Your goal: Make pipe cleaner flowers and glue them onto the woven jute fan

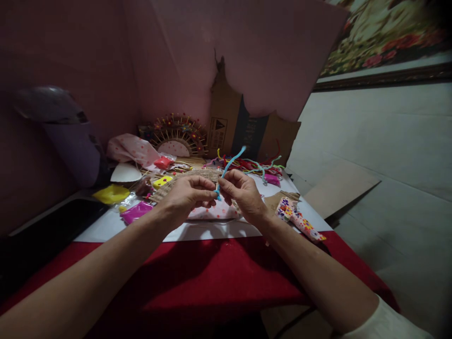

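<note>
My left hand (189,194) and my right hand (242,193) meet fingertip to fingertip above the white sheet (212,230). Both pinch a light blue pipe cleaner (231,162) that rises up and to the right from between the fingers. A thin pale stick seems to sit at the pinch, but it is too small to make out. Under the hands lie a pink dotted cloth (215,213) and a woven straw piece (197,176).
A heap of coloured pipe cleaners (252,165) lies behind the hands. Packets of yellow (111,193), magenta (136,212) and red (163,162) clay sit at left. A flowered fabric strip (300,220) lies right. Cardboard (243,129) and a fan-shaped craft (178,134) stand at back on the red-clothed table (212,278).
</note>
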`<state>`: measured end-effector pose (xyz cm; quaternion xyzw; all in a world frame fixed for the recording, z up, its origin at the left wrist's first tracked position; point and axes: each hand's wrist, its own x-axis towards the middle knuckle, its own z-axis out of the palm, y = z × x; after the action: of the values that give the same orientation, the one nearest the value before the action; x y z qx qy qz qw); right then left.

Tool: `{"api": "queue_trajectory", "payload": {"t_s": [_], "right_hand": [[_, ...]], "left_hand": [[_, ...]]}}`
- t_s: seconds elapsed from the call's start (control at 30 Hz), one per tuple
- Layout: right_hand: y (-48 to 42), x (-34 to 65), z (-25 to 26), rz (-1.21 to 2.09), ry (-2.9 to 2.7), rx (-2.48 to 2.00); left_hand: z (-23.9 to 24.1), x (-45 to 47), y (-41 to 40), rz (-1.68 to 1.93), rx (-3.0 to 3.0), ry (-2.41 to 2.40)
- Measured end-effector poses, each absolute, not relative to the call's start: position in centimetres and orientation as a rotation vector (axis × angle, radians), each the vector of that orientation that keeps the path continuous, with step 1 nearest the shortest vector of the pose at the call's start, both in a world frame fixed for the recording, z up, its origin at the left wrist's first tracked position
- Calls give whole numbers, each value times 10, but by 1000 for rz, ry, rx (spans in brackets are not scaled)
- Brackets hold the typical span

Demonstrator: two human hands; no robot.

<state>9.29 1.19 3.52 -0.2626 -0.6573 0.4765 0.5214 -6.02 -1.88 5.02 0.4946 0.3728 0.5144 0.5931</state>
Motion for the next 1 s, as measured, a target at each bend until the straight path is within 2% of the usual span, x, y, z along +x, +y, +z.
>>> {"api": "queue_trajectory", "payload": {"t_s": [0.53, 1.0], "right_hand": [[8, 92, 37, 1010, -1556, -638], [9, 90, 34, 1209, -1523, -590]], "left_hand": [[49, -62, -16, 1222, 969, 846], [50, -61, -20, 1163, 1067, 816]]}}
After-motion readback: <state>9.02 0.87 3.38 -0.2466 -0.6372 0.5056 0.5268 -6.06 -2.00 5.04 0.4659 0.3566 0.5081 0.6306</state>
